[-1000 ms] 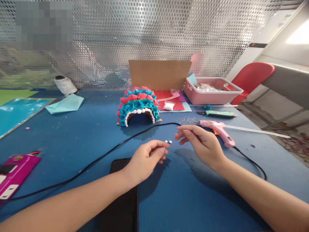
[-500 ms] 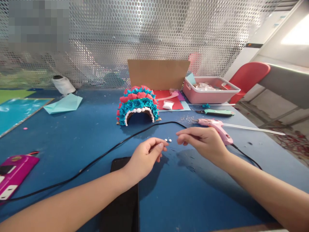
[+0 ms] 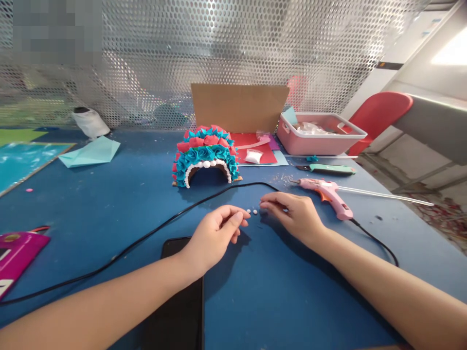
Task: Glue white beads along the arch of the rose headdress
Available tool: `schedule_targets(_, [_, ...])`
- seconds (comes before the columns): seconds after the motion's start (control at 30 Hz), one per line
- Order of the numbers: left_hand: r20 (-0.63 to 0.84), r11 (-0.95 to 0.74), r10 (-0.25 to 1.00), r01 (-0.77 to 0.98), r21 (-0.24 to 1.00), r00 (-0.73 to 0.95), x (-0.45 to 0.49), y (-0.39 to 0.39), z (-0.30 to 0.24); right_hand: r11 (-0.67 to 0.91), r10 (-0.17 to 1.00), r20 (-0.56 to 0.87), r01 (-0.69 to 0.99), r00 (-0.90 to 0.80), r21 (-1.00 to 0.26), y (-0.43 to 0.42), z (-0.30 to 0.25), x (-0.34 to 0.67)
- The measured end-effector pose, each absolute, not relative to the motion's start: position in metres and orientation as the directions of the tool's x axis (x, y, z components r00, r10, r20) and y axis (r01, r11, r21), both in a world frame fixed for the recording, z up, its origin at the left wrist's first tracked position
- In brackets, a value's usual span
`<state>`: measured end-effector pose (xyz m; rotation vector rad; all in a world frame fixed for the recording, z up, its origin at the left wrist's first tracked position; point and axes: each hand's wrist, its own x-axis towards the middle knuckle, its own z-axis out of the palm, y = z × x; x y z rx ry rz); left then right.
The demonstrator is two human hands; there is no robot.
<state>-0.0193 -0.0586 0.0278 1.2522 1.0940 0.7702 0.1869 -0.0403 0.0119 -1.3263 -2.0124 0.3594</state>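
Note:
Two small white beads (image 3: 255, 212) lie on the blue table between my hands. My left hand (image 3: 219, 233) is closed beside them, thumb against the fingers; whatever it may pinch is too small or hidden to make out. Just right of the beads, my right hand (image 3: 295, 216) hovers low with a small gap between thumb and forefinger, and nothing shows in it. Beyond the hands stands an arch (image 3: 206, 153) covered in red and blue paper flowers, its front edge lined with white beads.
A pink glue gun (image 3: 328, 192) lies at right; its black cable (image 3: 153, 236) crosses the table. Behind it are a green cutter (image 3: 332, 169) and a pink basket (image 3: 321, 138). A black phone (image 3: 178, 306) lies under my left forearm. Cardboard (image 3: 239, 107) stands at the back.
My right hand has moved left and closer to the beads, away from the glue gun. My left hand keeps about the same pose. The view has shifted slightly.

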Motion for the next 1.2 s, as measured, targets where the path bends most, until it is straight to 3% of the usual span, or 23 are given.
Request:
schedule_targets(0.27, [-0.256, 0.270, 0.908, 0.006, 0.963, 0.332, -0.0204, -0.0564, 0.0261, 0.361, 0.923, 0.343, 0.700, -0.175, -0.616, -0.0416, 0.0106, 0.1905])
schedule_targets(0.5, [-0.284, 0.303, 0.899, -0.004, 0.953, 0.334, -0.0210, -0.0569, 0.0277, 0.204, 0.978, 0.181, 0.639, -0.103, -0.741, -0.0396, 0.0114, 0.1907])
schedule_targets(0.7, [-0.281, 0.300, 0.902, -0.007, 0.954, 0.328, -0.0209, -0.0571, 0.0272, 0.226, 0.974, 0.192, 0.633, -0.124, -0.740, -0.0386, 0.0112, 0.1911])
schedule_targets(0.9, [-0.283, 0.304, 0.900, -0.012, 0.953, 0.332, -0.0204, -0.0572, 0.0273, 0.332, 0.940, 0.291, 0.684, -0.180, -0.649, -0.0391, 0.0120, 0.1914])
schedule_targets(1.2, [-0.271, 0.306, 0.911, -0.068, 0.950, 0.309, -0.0193, -0.0581, 0.0255, 0.330, 0.942, 0.275, 0.690, -0.194, -0.644, -0.0396, 0.0107, 0.1923])
